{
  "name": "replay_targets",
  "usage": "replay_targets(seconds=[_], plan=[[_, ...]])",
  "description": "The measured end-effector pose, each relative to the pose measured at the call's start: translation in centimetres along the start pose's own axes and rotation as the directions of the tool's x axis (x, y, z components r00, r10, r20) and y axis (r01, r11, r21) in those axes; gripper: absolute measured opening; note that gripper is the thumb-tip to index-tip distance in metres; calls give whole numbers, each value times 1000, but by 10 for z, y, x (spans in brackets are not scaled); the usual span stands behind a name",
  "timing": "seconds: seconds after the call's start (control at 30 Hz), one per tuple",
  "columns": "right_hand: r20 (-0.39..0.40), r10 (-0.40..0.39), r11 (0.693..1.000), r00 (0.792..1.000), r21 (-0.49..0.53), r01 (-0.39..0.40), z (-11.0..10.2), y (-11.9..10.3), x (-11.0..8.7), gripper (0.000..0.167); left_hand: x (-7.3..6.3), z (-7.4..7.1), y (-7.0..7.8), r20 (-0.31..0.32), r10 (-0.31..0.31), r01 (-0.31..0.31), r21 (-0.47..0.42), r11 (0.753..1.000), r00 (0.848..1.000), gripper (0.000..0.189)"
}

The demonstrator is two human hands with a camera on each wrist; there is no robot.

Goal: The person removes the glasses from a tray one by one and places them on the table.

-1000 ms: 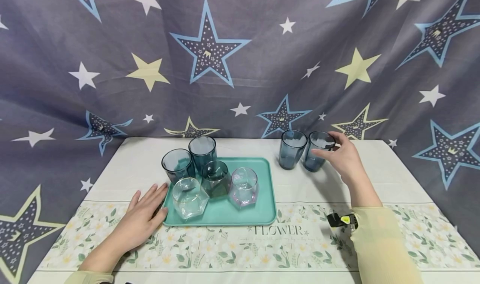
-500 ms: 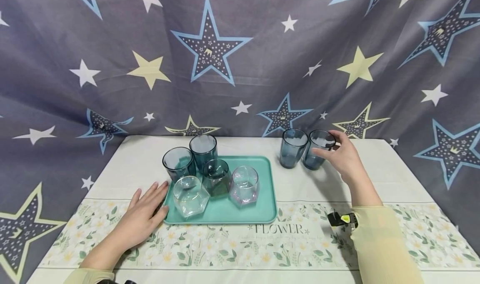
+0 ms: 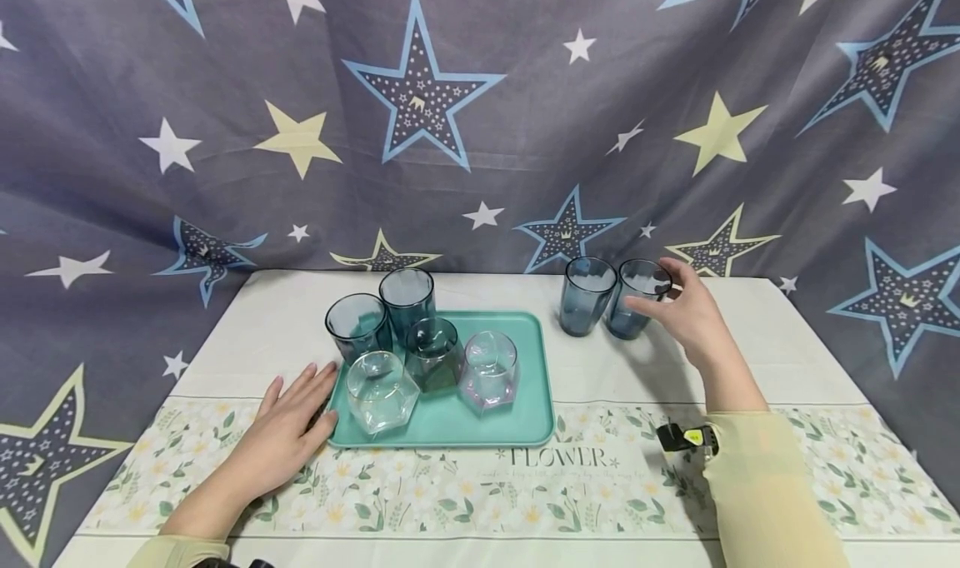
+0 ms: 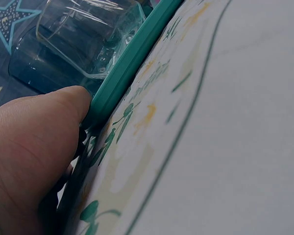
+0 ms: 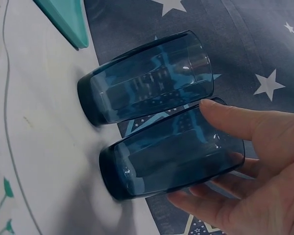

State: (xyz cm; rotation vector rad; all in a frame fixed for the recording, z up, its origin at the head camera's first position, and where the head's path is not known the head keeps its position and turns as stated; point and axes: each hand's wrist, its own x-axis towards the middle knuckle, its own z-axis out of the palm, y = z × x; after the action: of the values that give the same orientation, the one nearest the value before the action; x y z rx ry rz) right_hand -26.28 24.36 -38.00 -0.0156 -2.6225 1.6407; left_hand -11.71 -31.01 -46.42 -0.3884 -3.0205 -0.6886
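In the head view, my right hand [image 3: 688, 314] curves its thumb and fingers around the upper part of a blue drinking glass [image 3: 628, 320], which stands upright on the table. Close on its left is a matching blue glass [image 3: 583, 308]. The right wrist view shows my thumb and fingers on opposite sides of the held glass [image 5: 166, 159]. My left hand [image 3: 281, 435] lies palm down with fingers spread, its fingertips and thumb at the left edge of a teal tray [image 3: 517, 430]. On this tray are a clear faceted glass [image 3: 382, 397], a dark glass [image 3: 432, 360] and a pinkish glass [image 3: 489, 376].
Two more blue glasses, one nearer [image 3: 357, 328] and one farther [image 3: 407, 297], stand at the tray's back left corner. A floral runner [image 3: 480, 501] crosses the white tablecloth [image 3: 480, 547]. A star-patterned curtain [image 3: 480, 201] hangs right behind the table.
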Motion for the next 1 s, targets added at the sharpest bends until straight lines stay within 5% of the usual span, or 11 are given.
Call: replay_targets(seconds=[0.57,1.0], plan=[[-134,-130,991,982,-39,126,-11,-39,-19,101,0,-1,2,-7,0,-1,-9,1000,1000,64],[-69,-286,958,956,0,287,30,-99,-32,99,0,1,1,-2,-11,11,-14,1000,1000,64]])
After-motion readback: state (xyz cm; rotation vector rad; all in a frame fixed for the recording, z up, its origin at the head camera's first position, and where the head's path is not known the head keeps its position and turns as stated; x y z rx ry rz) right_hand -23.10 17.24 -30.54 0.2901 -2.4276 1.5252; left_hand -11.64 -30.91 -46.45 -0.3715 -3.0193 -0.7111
